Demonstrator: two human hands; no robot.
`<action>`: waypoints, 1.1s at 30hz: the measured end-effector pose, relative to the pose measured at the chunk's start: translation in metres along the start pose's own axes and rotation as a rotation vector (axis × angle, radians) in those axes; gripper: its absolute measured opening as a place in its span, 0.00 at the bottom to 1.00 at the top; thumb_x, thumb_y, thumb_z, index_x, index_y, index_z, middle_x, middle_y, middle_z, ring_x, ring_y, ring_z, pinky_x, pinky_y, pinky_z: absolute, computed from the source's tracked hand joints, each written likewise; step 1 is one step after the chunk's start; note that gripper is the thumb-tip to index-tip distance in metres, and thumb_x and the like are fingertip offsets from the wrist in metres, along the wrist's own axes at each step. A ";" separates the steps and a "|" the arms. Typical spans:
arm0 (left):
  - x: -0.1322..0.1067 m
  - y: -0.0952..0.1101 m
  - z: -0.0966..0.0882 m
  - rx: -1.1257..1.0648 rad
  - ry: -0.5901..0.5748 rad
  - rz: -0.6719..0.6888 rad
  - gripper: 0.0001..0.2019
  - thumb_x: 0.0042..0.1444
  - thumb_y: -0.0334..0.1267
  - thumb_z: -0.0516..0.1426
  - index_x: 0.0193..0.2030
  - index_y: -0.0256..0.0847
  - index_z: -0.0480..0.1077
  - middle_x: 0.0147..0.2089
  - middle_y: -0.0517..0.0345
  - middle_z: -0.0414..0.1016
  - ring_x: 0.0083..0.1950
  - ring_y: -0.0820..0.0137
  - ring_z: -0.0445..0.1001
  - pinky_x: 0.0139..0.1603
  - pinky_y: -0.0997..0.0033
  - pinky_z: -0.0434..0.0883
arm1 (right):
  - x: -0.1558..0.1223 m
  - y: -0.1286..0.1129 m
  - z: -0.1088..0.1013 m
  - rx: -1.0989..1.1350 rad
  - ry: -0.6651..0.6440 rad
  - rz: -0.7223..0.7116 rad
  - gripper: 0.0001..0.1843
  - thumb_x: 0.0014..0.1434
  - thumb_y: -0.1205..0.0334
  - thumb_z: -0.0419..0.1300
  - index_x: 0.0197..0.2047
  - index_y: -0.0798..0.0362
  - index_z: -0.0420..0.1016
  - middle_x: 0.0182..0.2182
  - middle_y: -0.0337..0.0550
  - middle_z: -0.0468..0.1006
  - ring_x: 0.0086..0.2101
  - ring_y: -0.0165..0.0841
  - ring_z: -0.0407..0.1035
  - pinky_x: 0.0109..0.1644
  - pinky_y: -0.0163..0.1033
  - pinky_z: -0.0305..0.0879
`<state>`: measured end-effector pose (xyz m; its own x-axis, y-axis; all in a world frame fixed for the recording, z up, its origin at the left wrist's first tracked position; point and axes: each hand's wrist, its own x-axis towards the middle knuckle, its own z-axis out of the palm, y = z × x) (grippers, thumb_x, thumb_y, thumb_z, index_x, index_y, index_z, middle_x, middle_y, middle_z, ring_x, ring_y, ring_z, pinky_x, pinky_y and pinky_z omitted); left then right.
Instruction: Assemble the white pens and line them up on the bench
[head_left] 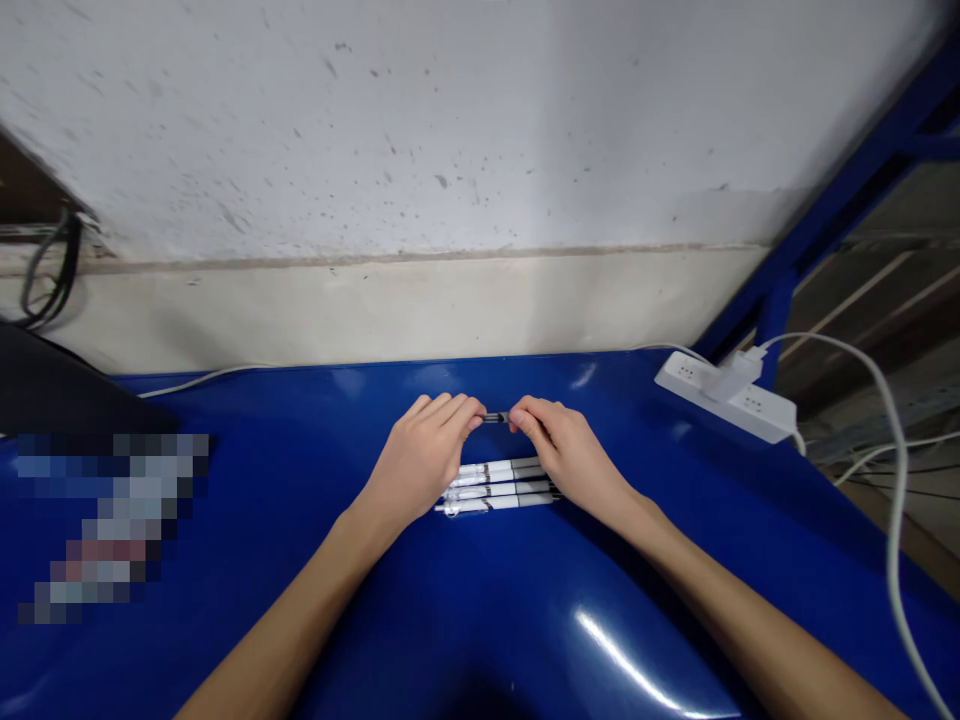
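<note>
Slim dark pen (494,418), stretched level between two hands, up on the far side of the white pens (495,492) over a blue tabletop (405,620)! Left hand (429,447) has its end pinched tight between thumb and fingertips; right hand (574,447) answers with an equally close pinch on the other end, no gap in either grip. Only a short middle stretch shows, so whether it's whole or just a part, I can't tell. Something this thin and smooth probably calls for fingertips rather than a fist, and a hold at each end should keep it from swivelling.

Nearer in, those white pens lie side by side, a tidy parallel row that likely saves room and keeps them within easy reach. Glossy white barrels, clear plastic at the left ends, grey then black towards the right, partly behind the right hand. Look at that tabletop: slick, hard, throwing bright glare at the near right! Far right, a boxy white power strip (682,369) sits by the edge, handy for its plug (739,374), and a smooth cable (894,500) loops down.
</note>
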<state>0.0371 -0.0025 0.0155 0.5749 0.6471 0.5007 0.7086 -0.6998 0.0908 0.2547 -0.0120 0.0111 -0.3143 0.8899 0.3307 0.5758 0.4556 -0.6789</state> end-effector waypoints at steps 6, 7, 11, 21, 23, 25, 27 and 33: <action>-0.002 0.002 -0.004 -0.146 -0.065 -0.119 0.12 0.74 0.31 0.46 0.42 0.42 0.68 0.34 0.59 0.73 0.35 0.66 0.71 0.37 0.66 0.64 | -0.001 -0.005 -0.001 -0.092 0.031 -0.122 0.16 0.78 0.59 0.49 0.39 0.51 0.73 0.34 0.40 0.79 0.34 0.35 0.68 0.44 0.41 0.56; -0.003 0.002 -0.004 -0.167 -0.078 -0.142 0.12 0.74 0.31 0.46 0.42 0.43 0.67 0.34 0.60 0.73 0.34 0.67 0.71 0.36 0.67 0.64 | -0.001 -0.006 -0.001 -0.110 0.030 -0.136 0.16 0.78 0.59 0.49 0.40 0.51 0.73 0.34 0.41 0.78 0.34 0.35 0.67 0.44 0.41 0.55; -0.004 0.002 -0.005 -0.285 -0.127 -0.218 0.13 0.73 0.33 0.46 0.39 0.44 0.67 0.33 0.61 0.75 0.32 0.67 0.73 0.35 0.68 0.64 | -0.001 -0.009 -0.003 -0.212 0.026 -0.191 0.17 0.78 0.59 0.47 0.41 0.51 0.74 0.32 0.43 0.76 0.34 0.37 0.63 0.42 0.43 0.54; -0.005 -0.001 0.005 -0.370 -0.136 -0.234 0.14 0.76 0.35 0.45 0.43 0.43 0.70 0.38 0.59 0.75 0.41 0.66 0.74 0.43 0.66 0.67 | 0.001 0.004 -0.005 -0.221 -0.015 -0.198 0.10 0.77 0.60 0.51 0.47 0.50 0.73 0.44 0.47 0.78 0.44 0.41 0.68 0.51 0.47 0.62; -0.005 -0.001 0.004 -0.364 -0.140 -0.235 0.14 0.76 0.36 0.45 0.44 0.43 0.71 0.38 0.59 0.74 0.42 0.66 0.73 0.44 0.66 0.67 | 0.001 0.004 -0.004 -0.201 -0.003 -0.187 0.09 0.76 0.60 0.52 0.48 0.50 0.72 0.46 0.48 0.77 0.46 0.41 0.68 0.53 0.48 0.63; -0.004 -0.001 0.002 -0.365 -0.136 -0.243 0.15 0.77 0.37 0.45 0.45 0.43 0.72 0.38 0.59 0.74 0.42 0.66 0.73 0.44 0.65 0.67 | 0.001 0.002 -0.005 -0.183 0.011 -0.187 0.08 0.76 0.61 0.52 0.48 0.50 0.72 0.46 0.48 0.77 0.46 0.42 0.69 0.54 0.49 0.64; -0.004 -0.001 0.000 -0.369 -0.133 -0.248 0.15 0.77 0.37 0.45 0.44 0.43 0.72 0.37 0.60 0.74 0.41 0.66 0.72 0.43 0.66 0.67 | 0.001 0.001 -0.006 -0.162 0.029 -0.195 0.05 0.75 0.62 0.54 0.48 0.49 0.72 0.46 0.47 0.77 0.46 0.42 0.69 0.53 0.49 0.64; -0.002 0.000 -0.001 -0.375 -0.136 -0.228 0.15 0.76 0.35 0.45 0.40 0.43 0.70 0.34 0.61 0.72 0.39 0.66 0.71 0.40 0.67 0.66 | -0.001 -0.002 -0.006 -0.136 0.044 -0.197 0.05 0.71 0.66 0.59 0.49 0.49 0.71 0.47 0.47 0.78 0.47 0.42 0.69 0.52 0.48 0.66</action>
<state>0.0359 -0.0043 0.0151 0.4879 0.8135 0.3165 0.6406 -0.5800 0.5033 0.2586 -0.0132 0.0159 -0.3991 0.7824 0.4781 0.6038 0.6166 -0.5051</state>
